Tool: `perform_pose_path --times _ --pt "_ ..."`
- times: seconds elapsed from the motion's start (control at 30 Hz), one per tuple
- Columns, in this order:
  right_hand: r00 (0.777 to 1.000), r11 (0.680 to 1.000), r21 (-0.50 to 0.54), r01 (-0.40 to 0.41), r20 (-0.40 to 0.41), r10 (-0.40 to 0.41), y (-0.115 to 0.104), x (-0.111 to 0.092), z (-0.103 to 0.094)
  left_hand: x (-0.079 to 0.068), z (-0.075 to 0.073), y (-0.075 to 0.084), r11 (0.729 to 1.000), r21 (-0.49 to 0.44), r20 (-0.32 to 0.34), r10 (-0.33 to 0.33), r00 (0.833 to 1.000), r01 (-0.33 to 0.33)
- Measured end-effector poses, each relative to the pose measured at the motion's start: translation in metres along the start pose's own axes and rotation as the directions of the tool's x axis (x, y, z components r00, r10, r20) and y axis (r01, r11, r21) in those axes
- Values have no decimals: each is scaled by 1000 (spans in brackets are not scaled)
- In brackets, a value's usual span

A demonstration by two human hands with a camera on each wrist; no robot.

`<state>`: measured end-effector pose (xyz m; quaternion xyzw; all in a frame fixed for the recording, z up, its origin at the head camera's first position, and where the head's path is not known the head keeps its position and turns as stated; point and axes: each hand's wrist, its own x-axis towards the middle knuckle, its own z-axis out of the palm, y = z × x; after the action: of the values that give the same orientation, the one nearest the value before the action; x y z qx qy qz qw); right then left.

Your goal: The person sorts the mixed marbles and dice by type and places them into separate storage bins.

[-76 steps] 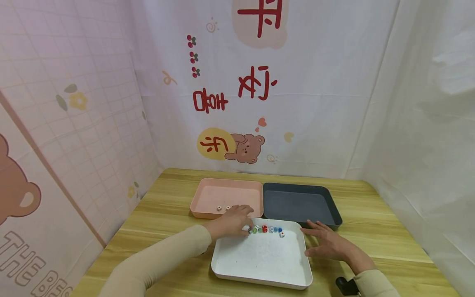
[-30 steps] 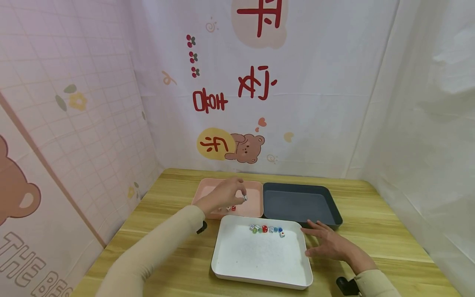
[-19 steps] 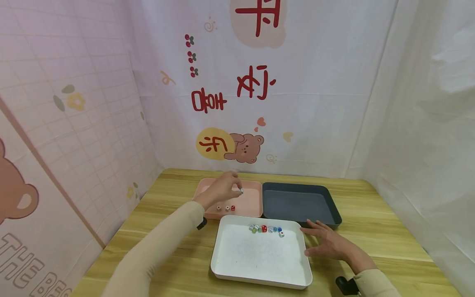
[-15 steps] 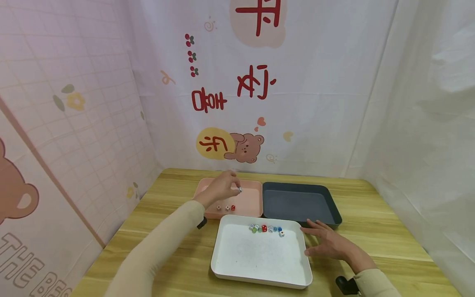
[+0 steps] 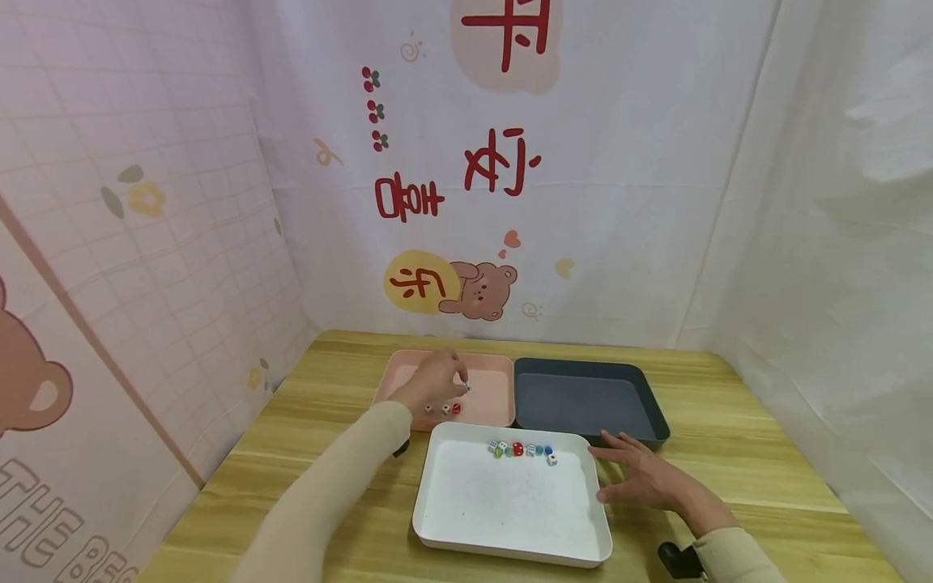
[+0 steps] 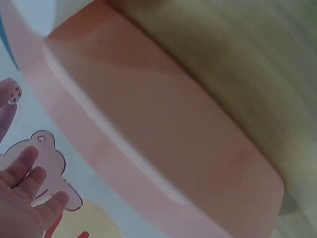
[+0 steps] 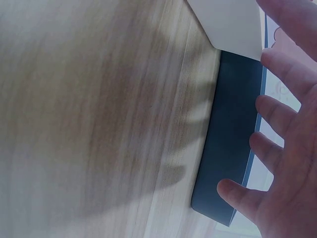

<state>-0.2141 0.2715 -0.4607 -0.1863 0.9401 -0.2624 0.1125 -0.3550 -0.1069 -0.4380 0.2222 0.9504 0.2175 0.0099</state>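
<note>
My left hand is over the pink tray, pinching a small die between thumb and fingertip. In the left wrist view that die is white with red dots, and the other fingers are spread apart from it. Below the hand, two white dice and a red die lie in the pink tray. Several dice, white, red, green and blue, sit in a row near the far side of the white tray. My right hand has its fingers extended at that tray's right edge.
A dark blue tray stands right of the pink one, behind the white tray. All three are on a wood-grain table. Printed cloth hangs behind the table and at both sides.
My left hand was among the dice in the white tray, then carried one over the pink tray. In the last half second it has come down and slightly nearer. The right hand stays put.
</note>
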Motion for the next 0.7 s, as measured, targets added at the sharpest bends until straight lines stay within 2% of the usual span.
perform_pose_path --times 0.2,0.4,0.5,0.7 --pt "1000 1000 3 0 -3 0 1 0 0 7 13 -1 999 49 39 11 999 -13" --pt "1000 1000 -3 5 -10 -6 3 1 0 12 24 -7 984 165 48 53 997 -60" --pt "1000 1000 -5 9 -15 -9 4 1 1 13 26 -7 976 202 54 72 996 -82" --pt "1000 1000 -8 10 -18 -11 5 1 1 13 26 -2 967 238 69 71 995 -86"
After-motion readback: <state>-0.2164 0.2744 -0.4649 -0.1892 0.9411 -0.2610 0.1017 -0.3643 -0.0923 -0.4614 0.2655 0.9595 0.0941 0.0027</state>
